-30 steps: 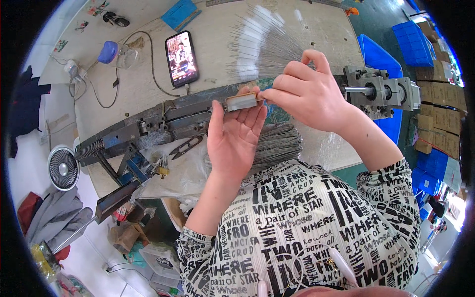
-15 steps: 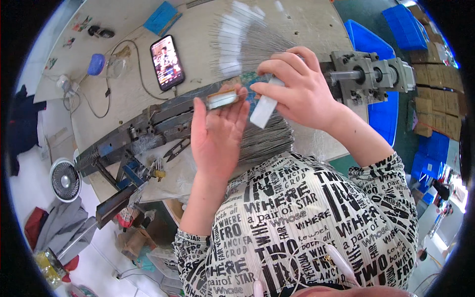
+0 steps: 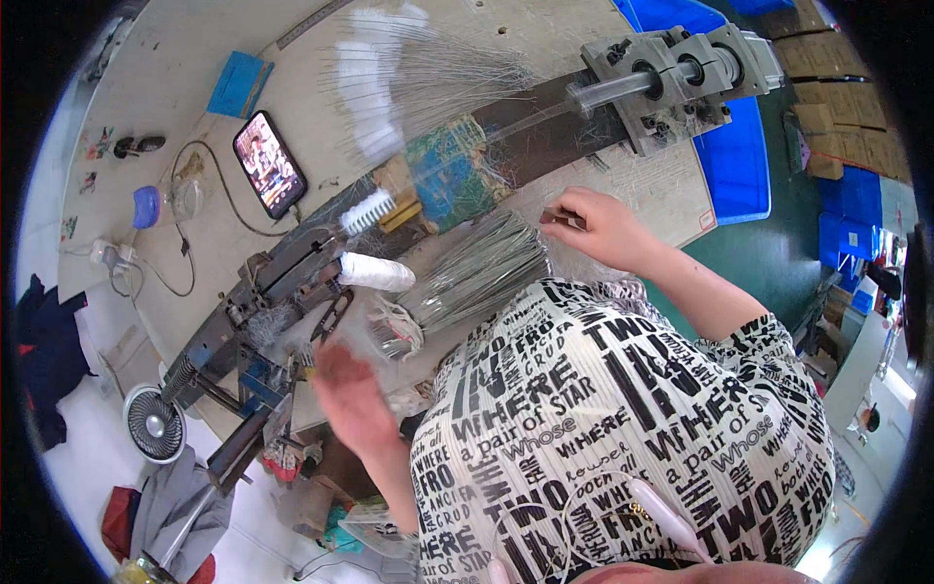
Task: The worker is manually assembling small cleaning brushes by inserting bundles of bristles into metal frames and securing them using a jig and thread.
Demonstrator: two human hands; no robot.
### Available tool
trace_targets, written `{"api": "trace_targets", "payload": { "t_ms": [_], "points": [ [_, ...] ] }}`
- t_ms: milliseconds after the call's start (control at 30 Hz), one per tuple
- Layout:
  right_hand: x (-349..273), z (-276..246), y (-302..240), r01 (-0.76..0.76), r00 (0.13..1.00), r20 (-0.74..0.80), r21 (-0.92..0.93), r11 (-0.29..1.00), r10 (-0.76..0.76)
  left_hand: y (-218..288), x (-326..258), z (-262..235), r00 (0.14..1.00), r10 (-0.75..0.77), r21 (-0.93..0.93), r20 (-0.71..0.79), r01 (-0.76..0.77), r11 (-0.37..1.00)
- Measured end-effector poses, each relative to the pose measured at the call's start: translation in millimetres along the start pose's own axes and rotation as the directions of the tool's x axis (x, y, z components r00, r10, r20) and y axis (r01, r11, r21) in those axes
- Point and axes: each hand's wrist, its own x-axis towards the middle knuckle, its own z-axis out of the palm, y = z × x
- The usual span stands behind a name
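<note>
Head view: at two o'clock, a small brown block (image 3: 564, 218) is pinched by the right hand (image 3: 600, 229), presumably for fine control; at eight o'clock, the left hand (image 3: 356, 391) is blurred, its grip undeterminable.

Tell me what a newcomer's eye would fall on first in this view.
Probably the lit phone, upper left, and the fan of thin wires with white bands at the top. Next might come the metal clamp assembly at upper right and the wire bundle lying between the hands. The right hand, right of centre, holds a small brown piece; the left hand, lower left, is blurred.
</note>
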Motion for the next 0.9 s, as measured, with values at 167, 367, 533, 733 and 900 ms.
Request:
{"api": "trace_targets", "payload": {
  "t_ms": [167,367,533,733,900],
  "points": [
    [18.7,15.7,-9.3,-0.113,0.991,-0.064,0.009,0.994,0.113,22.2,-26.8,-119.8,0.737,-0.066,-0.238,-0.672,-0.131,0.962],
    [15.3,7.2,-11.7,-0.073,0.987,-0.134,0.116,0.991,0.089,41.1,-15.6,-169.9,0.525,0.082,-0.047,-0.847,-0.229,0.972],
    [2.6,-1.0,-25.8,0.027,0.932,-0.320,0.528,0.849,0.169,25.3,-16.8,-129.8,0.598,0.035,-0.103,-0.801,-0.195,0.975],
    [8.3,-66.9,-86.2,0.469,0.861,-0.492,0.676,0.569,-0.125,22.4,2.6,66.5,0.898,0.440,0.367,-0.025,-0.401,0.839],
    [34.7,-66.7,-161.7,0.755,0.527,-0.369,0.616,0.222,-0.766,39.7,5.0,147.8,0.495,0.274,0.440,0.824,-0.865,0.239]
  ]
}}
